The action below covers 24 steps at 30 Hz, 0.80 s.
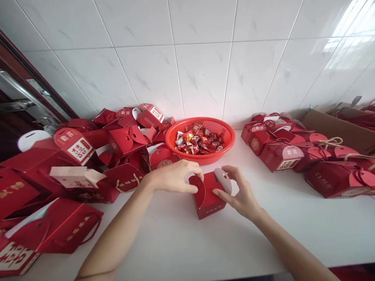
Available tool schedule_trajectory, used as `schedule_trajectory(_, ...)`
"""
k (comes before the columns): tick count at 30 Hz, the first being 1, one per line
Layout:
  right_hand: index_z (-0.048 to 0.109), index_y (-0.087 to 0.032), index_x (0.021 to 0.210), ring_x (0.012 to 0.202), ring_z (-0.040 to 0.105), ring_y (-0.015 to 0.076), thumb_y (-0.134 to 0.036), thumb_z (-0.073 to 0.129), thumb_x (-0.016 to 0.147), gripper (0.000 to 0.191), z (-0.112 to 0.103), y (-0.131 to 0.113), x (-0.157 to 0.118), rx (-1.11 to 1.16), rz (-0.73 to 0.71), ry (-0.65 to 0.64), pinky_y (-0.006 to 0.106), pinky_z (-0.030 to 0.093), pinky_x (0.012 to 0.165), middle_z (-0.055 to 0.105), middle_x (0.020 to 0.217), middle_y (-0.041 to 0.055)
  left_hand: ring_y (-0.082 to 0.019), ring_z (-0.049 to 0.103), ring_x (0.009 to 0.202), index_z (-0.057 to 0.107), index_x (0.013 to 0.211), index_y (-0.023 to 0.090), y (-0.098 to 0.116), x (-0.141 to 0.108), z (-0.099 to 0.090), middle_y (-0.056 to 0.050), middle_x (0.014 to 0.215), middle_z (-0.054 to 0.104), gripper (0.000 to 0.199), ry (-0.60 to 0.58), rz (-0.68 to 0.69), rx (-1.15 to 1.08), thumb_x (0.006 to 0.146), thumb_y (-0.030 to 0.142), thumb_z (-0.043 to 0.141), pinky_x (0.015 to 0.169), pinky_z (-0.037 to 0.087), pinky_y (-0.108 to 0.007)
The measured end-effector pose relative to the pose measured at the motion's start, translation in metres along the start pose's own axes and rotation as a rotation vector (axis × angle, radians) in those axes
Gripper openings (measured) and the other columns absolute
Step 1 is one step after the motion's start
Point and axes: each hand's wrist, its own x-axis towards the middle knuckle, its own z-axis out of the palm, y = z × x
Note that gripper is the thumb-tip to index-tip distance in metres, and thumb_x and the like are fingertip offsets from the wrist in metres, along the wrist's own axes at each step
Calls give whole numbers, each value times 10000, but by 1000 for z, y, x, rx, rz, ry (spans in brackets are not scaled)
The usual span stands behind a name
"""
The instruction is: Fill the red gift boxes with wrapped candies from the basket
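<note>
Flap-folding appears in hand: on the tabletop (164, 242), centre of the frame, the half-curled left hand (172, 177) and wider-spread right hand (246, 197) hold the red box (210, 201) by opposite flaps; aligning them calls for light, even pressure

This looked like a tiled room used for packing, type otherwise unclear: glossy white wall tiles (202, 70) ran across the top, a door handle (17, 88) sat upper left, red gift boxes (129, 138) crowded the white surface (175, 246).
</note>
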Motion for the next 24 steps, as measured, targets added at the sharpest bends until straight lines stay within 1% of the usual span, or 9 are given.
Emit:
schedule_trajectory(3, 490, -256, 1156, 898, 668, 218, -368, 733, 826, 425, 3, -2, 0, 24, 52, 31, 359, 586, 772, 655, 1095, 63, -199, 600, 937, 694, 986, 233, 1, 5, 6, -11, 1045, 622, 215, -6, -22, 11, 788, 315, 708, 773, 435, -281)
schedule_trajectory(6, 518, -250, 1101, 879, 662, 205, -296, 691, 851, 307, 4, -2, 0, 27, 68, 65, 351, 573, 774, 666, 1034, 47, -204, 596, 919, 693, 1037, 251, 3, 11, 13, -14, 1034, 604, 281, 14, -56, 17, 784, 371, 726, 745, 439, -285)
schedule_trajectory(9, 568, -242, 1012, 865, 648, 196, -244, 647, 876, 158, 1, 1, 3, 11, 28, 78, 353, 551, 794, 663, 1000, 46, -207, 601, 878, 688, 1025, 255, 7, 16, 22, -11, 1002, 600, 314, 82, -87, 11, 766, 425, 739, 723, 447, -295)
schedule_trajectory(12, 612, -234, 959, 914, 648, 201, -237, 611, 905, 54, -5, 3, 6, 17, -10, 66, 351, 539, 806, 657, 1043, 65, -199, 609, 829, 655, 962, 231, 13, 20, 31, -7, 958, 596, 301, 187, -100, -13, 756, 437, 733, 704, 455, -297)
schedule_trajectory(14, 641, -232, 966, 970, 650, 211, -249, 589, 927, 67, -8, 4, 8, 25, -15, 45, 354, 534, 823, 656, 1076, 77, -207, 612, 872, 619, 956, 226, 17, 21, 36, -8, 977, 603, 303, 243, -109, -23, 761, 433, 724, 743, 467, -305)
schedule_trajectory(16, 661, -231, 974, 976, 652, 212, -267, 581, 940, 94, -10, 3, 9, 26, -19, 22, 356, 534, 827, 657, 1087, 82, -226, 606, 956, 587, 991, 230, 19, 21, 39, -14, 1038, 610, 342, 272, -131, -32, 761, 445, 720, 799, 474, -321)
schedule_trajectory(20, 674, -230, 963, 941, 653, 214, -281, 605, 927, 93, -12, 1, 9, -3, -63, -29, 359, 539, 797, 661, 1087, 89, -249, 602, 1021, 556, 1092, 256, 17, 20, 41, -28, 1108, 598, 421, 265, -162, -45, 766, 478, 703, 804, 493, -344)
schedule_trajectory(24, 670, -238, 952, 975, 648, 229, -269, 626, 905, 72, -12, 1, 9, -37, -90, -34, 373, 540, 812, 671, 1086, 87, -284, 582, 1151, 528, 1252, 300, 12, 23, 43, -54, 1272, 551, 539, 252, -126, -48, 787, 521, 687, 865, 505, -368)
